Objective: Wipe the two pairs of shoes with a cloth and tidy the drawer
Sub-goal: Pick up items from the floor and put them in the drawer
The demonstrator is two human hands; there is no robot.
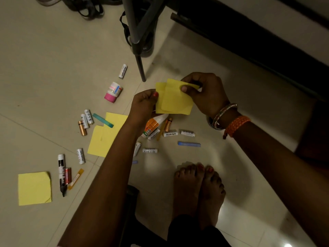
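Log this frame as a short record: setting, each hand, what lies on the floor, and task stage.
setting: tiled floor, dim light, person sitting with bare feet in view
left hand: left hand pinches the left edge of the yellow sticky notes
right hand: right hand pinches their top edge
floor items: loose sticky notes, Heybright batteries, black marker, pink-capped jar, glue bottle
background: sandals near a chair leg
task stage: sorting small items; drawer not visible

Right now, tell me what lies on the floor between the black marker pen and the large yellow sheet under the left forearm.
Head view: one white Heybright battery lies between the black marker pen and the large yellow sheet.
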